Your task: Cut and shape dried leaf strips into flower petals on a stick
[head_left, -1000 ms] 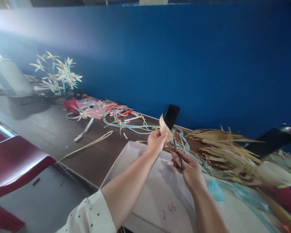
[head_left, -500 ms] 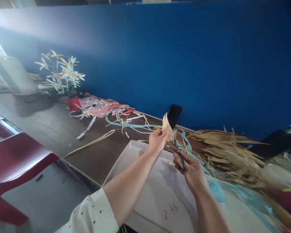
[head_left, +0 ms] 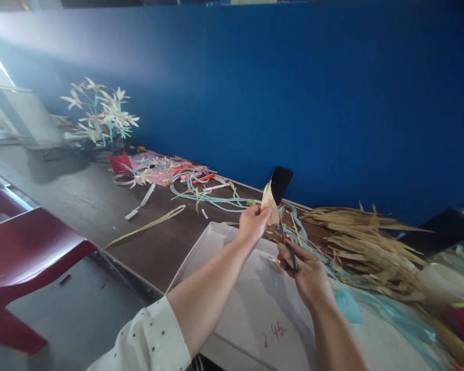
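Note:
My left hand (head_left: 252, 224) pinches a pale dried leaf piece (head_left: 269, 201) and holds it upright above a white box lid (head_left: 251, 304). My right hand (head_left: 307, 268) is closed on black-handled scissors (head_left: 286, 247), whose blades point up at the lower edge of the leaf piece. Both hands hover over the box lid at the table's near side. A black phone (head_left: 281, 181) leans against the blue wall just behind the leaf piece.
A heap of dried leaves (head_left: 363, 242) lies right of my hands. Light blue ribbon (head_left: 204, 198), strips and scraps litter the brown table (head_left: 81, 201). A bunch of pale handmade flowers (head_left: 102, 113) stands far left. A red chair (head_left: 27, 257) sits left of the table.
The view has shifted slightly, so everything sits a little further right. Both hands keep their hold on the leaf piece and the scissors.

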### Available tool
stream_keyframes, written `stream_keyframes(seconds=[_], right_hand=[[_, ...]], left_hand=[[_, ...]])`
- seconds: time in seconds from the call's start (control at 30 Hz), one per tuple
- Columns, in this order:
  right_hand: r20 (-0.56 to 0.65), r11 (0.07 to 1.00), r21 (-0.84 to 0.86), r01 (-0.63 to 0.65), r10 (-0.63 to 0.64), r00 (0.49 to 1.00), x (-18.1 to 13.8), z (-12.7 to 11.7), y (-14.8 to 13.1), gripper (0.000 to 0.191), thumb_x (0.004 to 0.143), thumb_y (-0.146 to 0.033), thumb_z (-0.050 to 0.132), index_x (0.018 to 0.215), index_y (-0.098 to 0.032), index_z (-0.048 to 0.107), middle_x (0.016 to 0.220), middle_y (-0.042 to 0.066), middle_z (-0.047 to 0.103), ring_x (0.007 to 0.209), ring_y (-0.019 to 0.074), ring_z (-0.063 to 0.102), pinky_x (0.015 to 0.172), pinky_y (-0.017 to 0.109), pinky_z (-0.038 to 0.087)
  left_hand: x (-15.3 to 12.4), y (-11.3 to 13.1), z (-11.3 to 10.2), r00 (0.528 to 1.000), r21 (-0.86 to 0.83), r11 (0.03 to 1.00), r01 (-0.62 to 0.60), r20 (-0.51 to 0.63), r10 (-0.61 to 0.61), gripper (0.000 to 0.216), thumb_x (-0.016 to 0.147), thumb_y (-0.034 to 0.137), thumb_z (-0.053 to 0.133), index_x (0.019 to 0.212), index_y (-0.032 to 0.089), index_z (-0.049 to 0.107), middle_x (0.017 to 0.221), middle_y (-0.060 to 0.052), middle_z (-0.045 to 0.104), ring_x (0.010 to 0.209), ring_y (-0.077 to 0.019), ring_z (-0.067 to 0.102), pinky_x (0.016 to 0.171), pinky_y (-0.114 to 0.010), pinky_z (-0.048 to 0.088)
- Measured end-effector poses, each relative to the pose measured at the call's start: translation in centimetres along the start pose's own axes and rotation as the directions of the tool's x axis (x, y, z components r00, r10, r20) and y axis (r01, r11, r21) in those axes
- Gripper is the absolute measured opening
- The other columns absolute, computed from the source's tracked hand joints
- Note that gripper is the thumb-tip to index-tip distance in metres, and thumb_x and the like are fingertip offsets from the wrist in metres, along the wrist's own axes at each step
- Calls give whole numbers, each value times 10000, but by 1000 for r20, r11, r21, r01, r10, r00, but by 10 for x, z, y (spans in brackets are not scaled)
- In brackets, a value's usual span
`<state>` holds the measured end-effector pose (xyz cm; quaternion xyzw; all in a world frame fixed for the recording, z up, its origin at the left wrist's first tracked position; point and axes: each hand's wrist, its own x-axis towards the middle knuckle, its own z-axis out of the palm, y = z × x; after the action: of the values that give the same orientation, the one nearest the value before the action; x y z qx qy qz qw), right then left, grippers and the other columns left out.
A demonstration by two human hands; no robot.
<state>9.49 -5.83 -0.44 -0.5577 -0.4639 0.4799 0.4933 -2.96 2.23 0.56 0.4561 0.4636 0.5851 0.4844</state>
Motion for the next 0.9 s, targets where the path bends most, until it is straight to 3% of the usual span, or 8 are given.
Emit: stream_keyframes(seconds=[0.2,0.9], right_hand=[[-13,1000,10,18,-18,1000,0,-1,-1,410,648,-413,700,994,-195,682,629,-15,575,557,107,488,504,218,365],[-56,1000,-4,22,-22,998,-1,2,0,474,606,-425,724,1005,-173,682,632,2,605,533,124,505,453,227,370]], left_hand=[[-4,6,0,996,36,999,-35,77,32,282,690,411,560,586,154,512,450,41,430,408,-64,371,425,-194,253],[2,-5,1,997,-27,1000,0,72,1,295,689,454,554,643,163,537,500,31,466,416,-76,419,427,-196,295]])
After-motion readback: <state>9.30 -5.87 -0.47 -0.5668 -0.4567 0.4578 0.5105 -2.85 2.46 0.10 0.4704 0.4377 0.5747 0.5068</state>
